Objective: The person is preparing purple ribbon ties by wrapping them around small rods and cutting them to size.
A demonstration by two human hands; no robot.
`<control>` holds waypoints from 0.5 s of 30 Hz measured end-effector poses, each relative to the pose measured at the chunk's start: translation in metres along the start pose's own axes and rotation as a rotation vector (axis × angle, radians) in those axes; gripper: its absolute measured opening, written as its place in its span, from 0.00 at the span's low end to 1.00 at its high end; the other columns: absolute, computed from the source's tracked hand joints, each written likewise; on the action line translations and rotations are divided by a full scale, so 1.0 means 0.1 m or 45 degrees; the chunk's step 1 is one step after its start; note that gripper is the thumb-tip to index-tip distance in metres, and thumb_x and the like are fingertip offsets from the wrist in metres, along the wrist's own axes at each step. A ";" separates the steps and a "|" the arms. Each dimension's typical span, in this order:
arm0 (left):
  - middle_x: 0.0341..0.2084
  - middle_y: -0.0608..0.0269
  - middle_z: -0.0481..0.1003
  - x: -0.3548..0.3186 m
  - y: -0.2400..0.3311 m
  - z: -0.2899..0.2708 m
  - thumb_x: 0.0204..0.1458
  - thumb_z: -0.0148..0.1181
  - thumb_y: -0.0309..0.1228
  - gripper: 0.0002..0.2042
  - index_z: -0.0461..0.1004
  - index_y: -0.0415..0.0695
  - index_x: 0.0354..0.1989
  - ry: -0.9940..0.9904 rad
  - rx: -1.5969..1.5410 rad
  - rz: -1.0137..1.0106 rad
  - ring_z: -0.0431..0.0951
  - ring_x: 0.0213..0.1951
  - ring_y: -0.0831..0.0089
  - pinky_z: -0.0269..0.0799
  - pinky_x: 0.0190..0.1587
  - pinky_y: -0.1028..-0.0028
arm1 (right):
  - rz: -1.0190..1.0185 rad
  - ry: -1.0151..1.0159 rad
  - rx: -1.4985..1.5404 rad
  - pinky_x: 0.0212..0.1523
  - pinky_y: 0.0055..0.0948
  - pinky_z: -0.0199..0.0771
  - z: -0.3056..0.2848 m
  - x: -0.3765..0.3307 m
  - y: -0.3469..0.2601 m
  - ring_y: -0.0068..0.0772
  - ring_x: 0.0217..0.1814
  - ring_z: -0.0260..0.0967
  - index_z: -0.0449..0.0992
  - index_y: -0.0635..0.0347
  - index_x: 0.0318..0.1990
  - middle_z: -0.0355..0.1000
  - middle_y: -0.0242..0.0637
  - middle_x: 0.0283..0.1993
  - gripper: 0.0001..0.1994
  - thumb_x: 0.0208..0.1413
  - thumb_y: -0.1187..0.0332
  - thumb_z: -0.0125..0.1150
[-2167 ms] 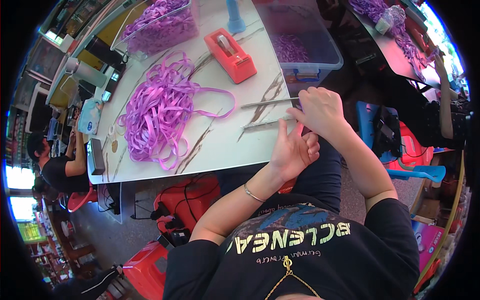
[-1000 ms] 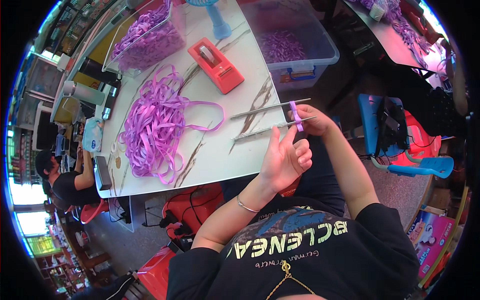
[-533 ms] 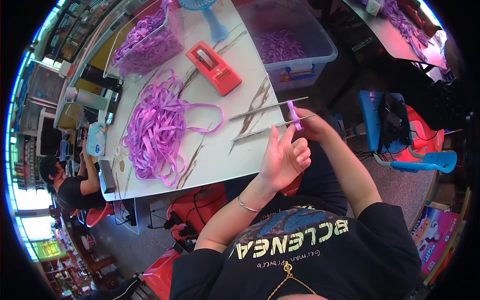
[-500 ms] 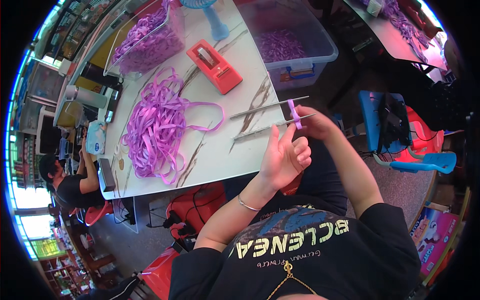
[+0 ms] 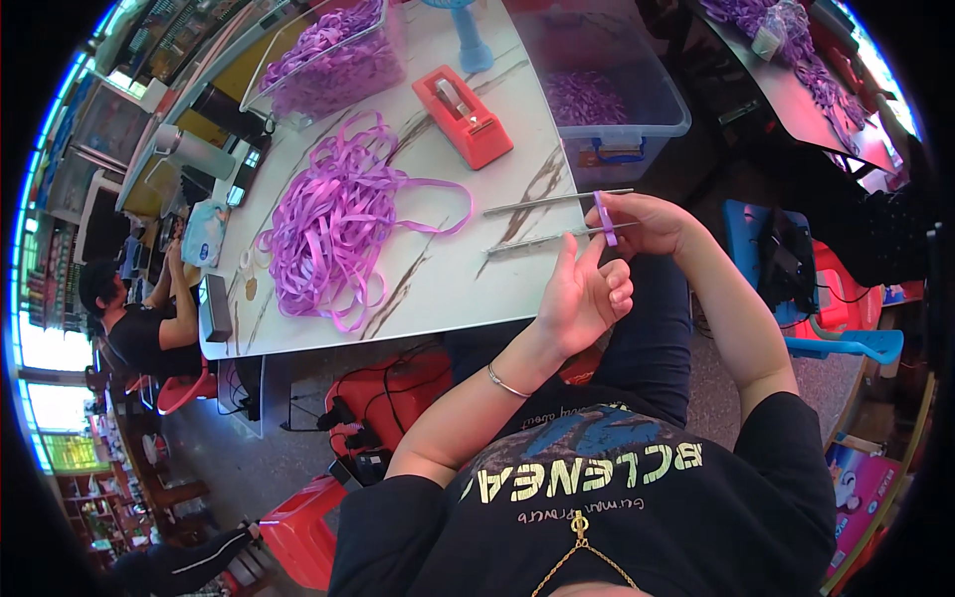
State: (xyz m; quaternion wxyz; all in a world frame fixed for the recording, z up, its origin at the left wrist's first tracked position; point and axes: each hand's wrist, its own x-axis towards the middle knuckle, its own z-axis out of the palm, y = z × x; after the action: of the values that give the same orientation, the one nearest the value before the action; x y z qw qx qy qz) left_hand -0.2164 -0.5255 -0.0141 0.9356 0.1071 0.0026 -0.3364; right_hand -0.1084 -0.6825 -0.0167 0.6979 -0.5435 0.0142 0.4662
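Note:
My right hand [image 5: 652,221] grips the near ends of two long thin metal rods [image 5: 547,202], which reach out left over the white marbled table [image 5: 448,289]. A short purple ribbon strip [image 5: 604,217] is looped across both rods beside that hand. My left hand [image 5: 587,294] is raised just below the rods, palm toward me. Its thumb and forefinger meet at the strip's lower end, and its other fingers are curled. A big loose heap of purple ribbon [image 5: 333,224] lies on the table to the left.
A red tape dispenser [image 5: 463,114] stands behind the rods. A clear bin [image 5: 607,90] with purple pieces sits at the back right, and another bin of ribbon [image 5: 333,60] at the back left. A seated person [image 5: 139,318] works at the left. Red stools are under the table.
My hands have lifted a little off the table's edge, and the purple strip now sits across the rods. Over the last second they have barely moved.

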 end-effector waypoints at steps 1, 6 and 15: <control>0.21 0.69 0.60 -0.01 0.01 0.00 0.56 0.30 0.58 0.29 0.50 0.52 0.59 -0.004 0.013 0.010 0.61 0.24 0.77 0.59 0.31 0.78 | -0.001 -0.008 -0.007 0.33 0.26 0.67 0.01 0.01 -0.01 0.25 0.32 0.66 0.73 0.57 0.38 0.69 0.27 0.32 0.17 0.57 0.51 0.50; 0.24 0.66 0.66 -0.23 0.02 0.27 0.55 0.33 0.59 0.33 0.51 0.43 0.59 0.257 0.555 -0.009 0.65 0.25 0.77 0.61 0.32 0.78 | 0.038 -0.007 -0.071 0.29 0.18 0.63 -0.12 0.05 0.04 0.16 0.31 0.63 0.74 0.53 0.34 0.68 0.22 0.30 0.13 0.57 0.54 0.51; 0.15 0.70 0.63 -1.04 0.52 1.80 0.46 0.61 0.44 0.16 0.70 0.44 0.21 -1.127 1.355 1.574 0.64 0.18 0.78 0.59 0.21 0.80 | -0.334 0.358 -0.064 0.32 0.19 0.65 -1.04 -0.54 0.21 0.19 0.30 0.63 0.73 0.61 0.38 0.65 0.25 0.28 0.13 0.59 0.60 0.50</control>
State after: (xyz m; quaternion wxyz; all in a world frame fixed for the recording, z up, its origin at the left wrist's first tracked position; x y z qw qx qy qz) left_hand -0.2761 -0.4575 0.1797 0.6921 0.3666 -0.5672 0.2550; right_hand -0.1026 -0.7975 -0.0464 0.7302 -0.6176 0.0290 0.2908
